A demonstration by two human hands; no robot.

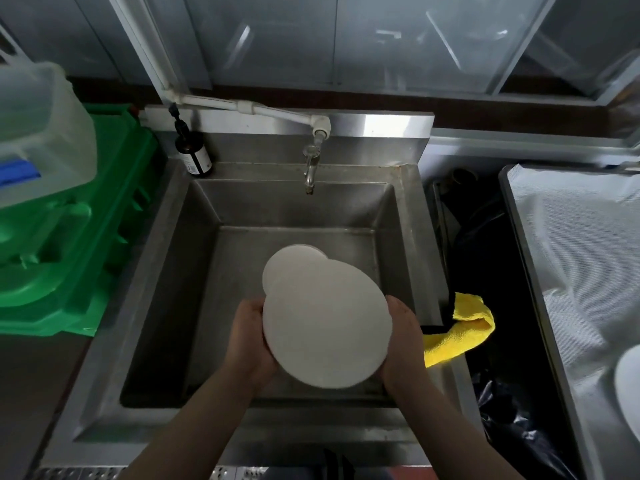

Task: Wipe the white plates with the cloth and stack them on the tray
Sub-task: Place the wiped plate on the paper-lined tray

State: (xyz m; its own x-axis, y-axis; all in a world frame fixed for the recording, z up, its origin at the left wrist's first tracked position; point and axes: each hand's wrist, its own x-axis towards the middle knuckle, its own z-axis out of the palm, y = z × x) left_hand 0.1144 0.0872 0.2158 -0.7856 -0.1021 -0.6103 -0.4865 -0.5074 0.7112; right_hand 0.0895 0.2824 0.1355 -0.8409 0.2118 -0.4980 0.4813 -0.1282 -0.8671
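- Now both hands hold one white plate (327, 327) over the sink (221, 209), its face up toward the camera, tilted.
- Left hand (247, 336) grips its left rim; right hand (401, 341) grips the right rim and a yellow cloth (457, 336).
- Beyond the grip, more plates (287, 265) lie in the sink.

A white round plate (327, 327) is held over the steel sink basin (221, 271), the left hand (247, 336) at its left edge and the right hand (403, 341) at its right. More white plates (287, 268) lie in the basin behind it. The yellow cloth (457, 332) hangs at the sink's right rim. Farther right stands a foil-lined metal tray (568, 258) bearing another white plate (628, 386). Green plastic crates (69, 237) stand left of the sink, and a dark pump bottle (194, 152) sits at its back left corner.
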